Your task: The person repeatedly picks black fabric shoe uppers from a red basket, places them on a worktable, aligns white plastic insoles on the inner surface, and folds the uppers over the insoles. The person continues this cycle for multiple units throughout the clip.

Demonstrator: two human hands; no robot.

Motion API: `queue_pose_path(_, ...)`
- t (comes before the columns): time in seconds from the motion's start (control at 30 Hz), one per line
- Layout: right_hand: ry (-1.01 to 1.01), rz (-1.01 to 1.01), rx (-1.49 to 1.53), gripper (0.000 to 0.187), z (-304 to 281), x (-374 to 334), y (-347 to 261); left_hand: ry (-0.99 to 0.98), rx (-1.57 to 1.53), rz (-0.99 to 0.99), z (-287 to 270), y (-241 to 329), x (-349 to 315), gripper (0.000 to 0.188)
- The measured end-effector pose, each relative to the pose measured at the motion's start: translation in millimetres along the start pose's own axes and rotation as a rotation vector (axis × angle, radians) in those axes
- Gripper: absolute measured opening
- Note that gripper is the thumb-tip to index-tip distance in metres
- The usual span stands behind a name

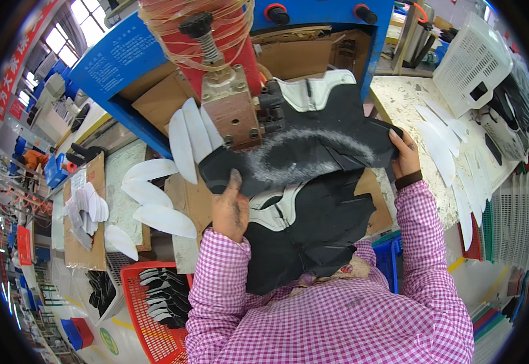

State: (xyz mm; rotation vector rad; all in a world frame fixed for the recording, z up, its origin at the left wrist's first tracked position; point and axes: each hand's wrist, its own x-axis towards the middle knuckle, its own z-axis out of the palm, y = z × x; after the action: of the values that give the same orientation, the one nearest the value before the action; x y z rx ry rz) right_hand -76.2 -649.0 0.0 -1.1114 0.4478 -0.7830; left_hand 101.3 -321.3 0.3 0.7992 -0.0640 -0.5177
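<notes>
A black shoe upper piece [319, 142] is stretched out between my hands, with a rough whitish band curving across it. My left hand [230, 212] grips its left end, thumb on top. The right end is held by my right hand [406, 159], thumb on top and the other fingers mostly hidden beneath. The metal head [231, 118] of a red and blue machine stands at its far edge; I cannot tell whether they touch. Below, over my lap, lies a second black upper piece [319, 233] with a white-lined collar edge.
White leaf-shaped pieces [165, 219] lie left of the machine, others [437, 151] on the right table [391, 91]. A red basket [137, 303] of black and white pieces stands lower left. A white plastic basket [473, 64] sits at the far right.
</notes>
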Motion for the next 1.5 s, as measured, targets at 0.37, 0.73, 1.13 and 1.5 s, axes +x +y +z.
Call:
queue_pose_path(0.37, -0.037, 0.095, 0.026, 0.027, 40, -17, 34, 0.239, 0.162, 0.121, -15, 39, -39, 0.039)
queue_pose_path(0.73, -0.256, 0.202, 0.021, 0.027, 111, -22, 63, 0.278, 0.115, 0.298, -90, 90, -58, 0.038)
queue_pose_path(1.13, 0.071, 0.101, -0.058, 0.022, 37, 0, -3, 0.074, 0.071, 0.143, -22, 26, -8, 0.043)
queue_pose_path(1.5, -0.219, 0.03, 0.052, 0.023, 97, -16, 49, 0.21, 0.235, 0.285, -60, 88, -48, 0.036)
